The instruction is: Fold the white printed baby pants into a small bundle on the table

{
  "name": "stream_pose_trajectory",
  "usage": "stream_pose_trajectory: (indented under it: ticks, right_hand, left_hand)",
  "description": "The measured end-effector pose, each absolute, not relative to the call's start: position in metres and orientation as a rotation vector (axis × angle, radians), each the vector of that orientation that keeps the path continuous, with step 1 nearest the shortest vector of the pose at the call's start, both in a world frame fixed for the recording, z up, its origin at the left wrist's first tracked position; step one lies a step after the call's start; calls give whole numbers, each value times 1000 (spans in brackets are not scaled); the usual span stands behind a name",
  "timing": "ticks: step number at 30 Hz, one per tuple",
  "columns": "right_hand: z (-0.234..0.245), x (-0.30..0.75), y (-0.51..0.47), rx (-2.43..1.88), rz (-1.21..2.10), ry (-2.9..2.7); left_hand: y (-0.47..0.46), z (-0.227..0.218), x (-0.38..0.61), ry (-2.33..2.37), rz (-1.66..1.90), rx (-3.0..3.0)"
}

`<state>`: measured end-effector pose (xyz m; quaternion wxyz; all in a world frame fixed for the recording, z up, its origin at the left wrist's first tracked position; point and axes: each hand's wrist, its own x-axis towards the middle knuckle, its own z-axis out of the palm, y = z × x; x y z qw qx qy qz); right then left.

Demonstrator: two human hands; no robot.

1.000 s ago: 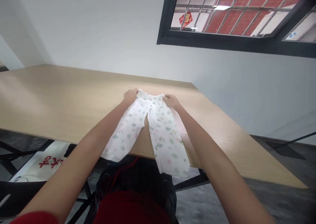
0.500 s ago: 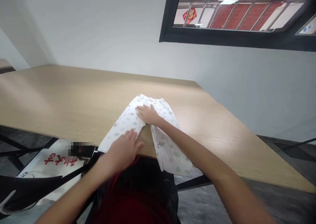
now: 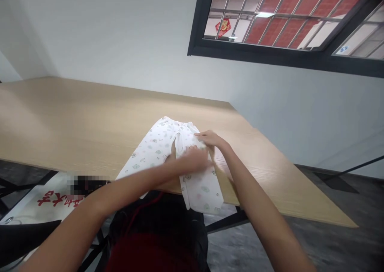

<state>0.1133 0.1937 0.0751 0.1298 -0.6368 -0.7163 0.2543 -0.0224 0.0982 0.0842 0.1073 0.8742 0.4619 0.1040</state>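
Head view shows a pair of white cotton baby trousers (image 3: 159,154) at the centre, soft and slightly rumpled, dotted with small pastel squares and rounds. They lie on the light wood-grain surface (image 3: 75,120), their 2 legs running toward 6 o'clock and reaching the near edge. The left hand (image 3: 195,160), blurred, crosses over and rests on the leg nearer the right hand; whether it has hold of the cloth, I cannot tell. The right hand (image 3: 211,139) sits at the waistband's 3 o'clock side, open, fingers extended, with no pinch on the fabric. Below the surface at 8 o'clock lies a white printed sheet (image 3: 51,198) with red characters. At 1 o'clock, a dark-framed barred window (image 3: 270,58) is set into a smooth white wall (image 3: 105,44).
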Motion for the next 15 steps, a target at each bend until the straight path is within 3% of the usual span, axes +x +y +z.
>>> stream_pose_trajectory:
  ticks: [3, 8, 12, 15]
  right_hand:
    - [77, 103, 193, -1859, 853, -1940]
    - [79, 92, 190, -1829, 968, -1851]
    - [87, 95, 185, -1734, 1099, -1656]
    - [103, 88, 184, -1351, 1362, -1440]
  left_hand:
    - [36, 46, -12, 1288, 289, 2723]
    - [2, -2, -14, 1343, 698, 2915]
    - [11, 19, -32, 1032, 804, 2735]
    - [6, 55, -62, 1211, 983, 2293]
